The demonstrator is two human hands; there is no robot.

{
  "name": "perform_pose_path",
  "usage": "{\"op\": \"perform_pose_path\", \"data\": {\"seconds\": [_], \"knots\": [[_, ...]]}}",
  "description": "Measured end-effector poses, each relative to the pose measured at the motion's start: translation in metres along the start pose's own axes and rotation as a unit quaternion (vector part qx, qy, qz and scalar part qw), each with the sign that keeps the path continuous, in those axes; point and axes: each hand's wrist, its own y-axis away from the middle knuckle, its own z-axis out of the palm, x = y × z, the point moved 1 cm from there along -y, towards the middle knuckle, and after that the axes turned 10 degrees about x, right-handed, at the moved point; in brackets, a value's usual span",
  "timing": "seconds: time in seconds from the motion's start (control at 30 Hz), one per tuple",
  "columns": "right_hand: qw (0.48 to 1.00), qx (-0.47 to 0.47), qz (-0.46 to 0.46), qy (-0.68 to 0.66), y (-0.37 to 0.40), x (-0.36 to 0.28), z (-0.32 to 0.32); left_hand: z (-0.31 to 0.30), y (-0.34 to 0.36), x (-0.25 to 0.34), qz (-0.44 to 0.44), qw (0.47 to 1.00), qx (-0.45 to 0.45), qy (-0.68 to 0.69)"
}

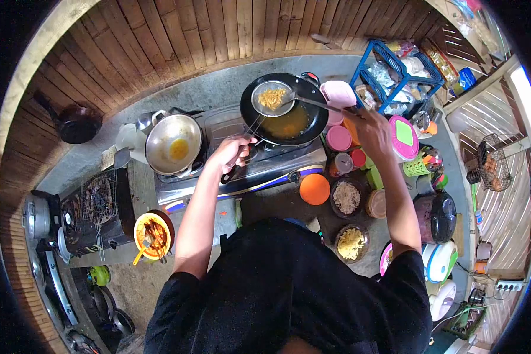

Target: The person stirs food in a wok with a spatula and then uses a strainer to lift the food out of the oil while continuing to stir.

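Note:
My left hand (232, 154) is closed around the handle of a wire strainer (255, 124), whose round mesh basket is over the black wok (317, 123). Golden fried shreds (272, 98) lie in the basket. Below them, brownish oil (288, 124) fills the bottom of the wok, with an orange patch in it. My right hand (370, 133) grips a long-handled spatula (320, 104) from the right, its head against the strainer's rim. The wok sits on the right burner of a gas stove (230, 184).
Left of the wok stands a pale pan (154, 141) with yellow liquid. An orange bowl of red sauce (138, 223) is at lower left. To the right are an orange lid (314, 189), bowls of shredded food (346, 197) and yellow pieces (351, 243), and a blue rack (369, 52).

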Motion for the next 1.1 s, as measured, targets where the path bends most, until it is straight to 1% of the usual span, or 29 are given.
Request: {"op": "perform_pose_path", "data": {"seconds": [0.03,0.07,0.13,0.17,0.2,0.23,0.27,0.33,0.37,0.43,0.47,0.53,0.57,0.6,0.63,0.7,0.73,0.77,0.8,0.87,0.9,0.93,1.0,1.03,1.07,1.1], "knots": [[0.999,0.022,-0.02,-0.017,0.002,0.0,0.004,0.004,0.004,0.001,0.001,1.0,0.002,-0.004],[0.999,0.022,-0.021,-0.017,0.004,0.001,0.007,0.007,0.008,0.004,0.002,1.0,0.005,-0.008],[0.998,0.034,0.035,-0.05,0.006,-0.005,0.003,0.01,0.012,0.007,0.019,1.0,0.011,-0.006],[0.998,0.034,0.035,-0.051,0.006,-0.007,-0.002,0.011,0.013,0.009,0.035,0.999,0.015,-0.005],[0.991,-0.018,0.125,-0.054,0.002,-0.01,-0.012,0.011,0.013,0.011,0.034,0.999,0.015,-0.006],[0.973,-0.069,0.214,-0.056,0.002,-0.012,-0.019,0.01,0.013,0.015,0.052,0.999,0.01,0.004],[0.973,-0.07,0.215,-0.055,0.004,-0.011,-0.022,0.01,0.013,0.019,0.071,0.997,0.006,0.015],[0.957,-0.018,0.266,-0.114,0.008,-0.009,-0.026,0.015,0.021,0.031,0.083,0.996,0.008,0.018],[0.957,-0.018,0.264,-0.115,0.012,-0.01,-0.022,0.017,0.023,0.036,0.095,0.995,0.002,0.013],[0.938,0.066,0.291,-0.175,0.029,-0.014,-0.008,0.017,0.021,0.038,0.109,0.994,-0.015,0.0],[0.938,0.067,0.291,-0.175,0.037,-0.017,-0.001,0.017,0.018,0.034,0.11,0.994,-0.016,-0.001],[0.941,0.034,0.318,-0.114,0.054,-0.028,0.012,0.018,0.007,0.021,0.065,0.998,0.013,-0.01],[0.94,0.036,0.32,-0.113,0.06,-0.036,0.016,0.016,-0.001,0.012,0.055,0.998,0.023,-0.037],[0.935,-0.001,0.329,-0.129,0.065,-0.044,0.021,0.017,-0.001,0.008,0.043,0.996,0.034,-0.068],[0.93,-0.037,0.337,-0.145,0.069,-0.051,0.024,0.015,-0.006,0.0,0.039,0.996,0.036,-0.072],[0.926,-0.028,0.341,-0.158,0.073,-0.059,0.025,0.014,-0.01,-0.001,0.034,0.996,0.037,-0.076],[0.923,-0.021,0.345,-0.172,0.077,-0.061,0.027,0.016,-0.003,0.006,0.057,0.994,0.045,-0.085],[0.917,0.023,0.344,-0.2,0.084,-0.059,0.032,0.018,0.003,0.013,0.079,0.991,0.054,-0.094],[0.916,0.019,0.347,-0.201,0.081,-0.061,0.026,0.022,0.011,0.023,0.104,0.99,0.061,-0.074],[0.868,0.026,0.423,-0.26,0.07,-0.063,0.011,0.021,0.015,0.037,0.129,0.988,0.056,-0.058],[0.872,0.05,0.409,-0.264,0.07,-0.062,0.011,0.024,0.021,0.047,0.134,0.987,0.051,-0.071],[0.872,0.049,0.41,-0.264,0.07,-0.063,0.01,0.025,0.023,0.047,0.133,0.987,0.052,-0.072],[0.891,0.022,0.393,-0.227,0.065,-0.065,0.006,0.029,0.024,0.049,0.144,0.987,0.042,-0.065],[0.891,0.024,0.394,-0.226,0.067,-0.067,0.007,0.026,0.015,0.041,0.136,0.988,0.041,-0.068],[0.905,-0.017,0.38,-0.189,0.071,-0.068,0.011,0.025,0.009,0.031,0.147,0.984,0.053,-0.082],[0.917,-0.057,0.364,-0.152,0.075,-0.07,0.016,0.022,0.0,0.019,0.115,0.99,0.045,-0.071]]}}
